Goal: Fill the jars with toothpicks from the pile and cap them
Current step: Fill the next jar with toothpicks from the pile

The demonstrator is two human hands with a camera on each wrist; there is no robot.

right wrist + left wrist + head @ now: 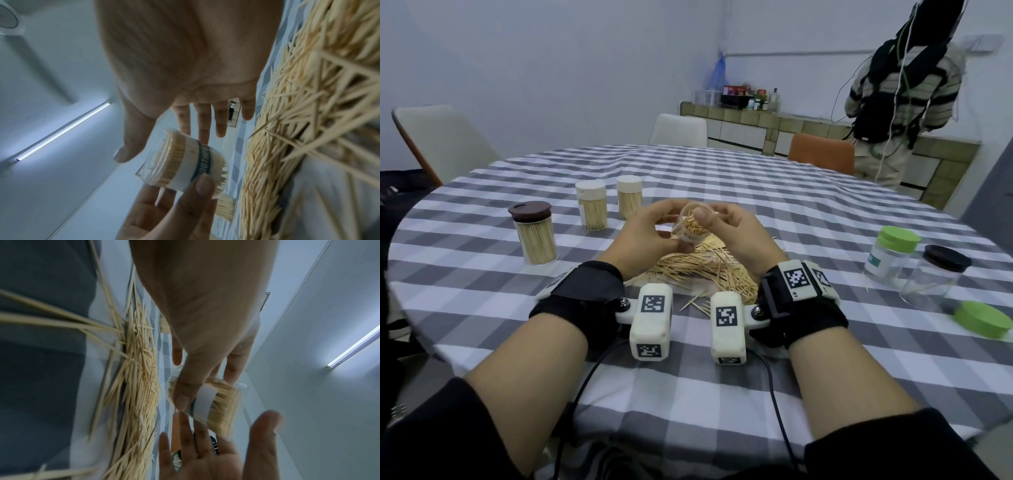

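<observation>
The left hand (643, 233) grips the tilted, toothpick-filled jar (690, 224) above the pile (702, 267); the right hand (736, 229), fingers relaxed, steadies its mouth.

Head cam looks forward and down over the tabletop (722, 377). Wrist cams sit low and very close, apparently rolled sideways. All three share the open jar (692, 223) and toothpick pile (702, 270).

A round table (722, 178) in a grey-and-white checked cloth has two white chairs (438, 140) and an orange chair (822, 154) behind it. A person in a striped top (900, 89) stands at the tiled counter (750, 126), which carries bottles and boxes.
</observation>
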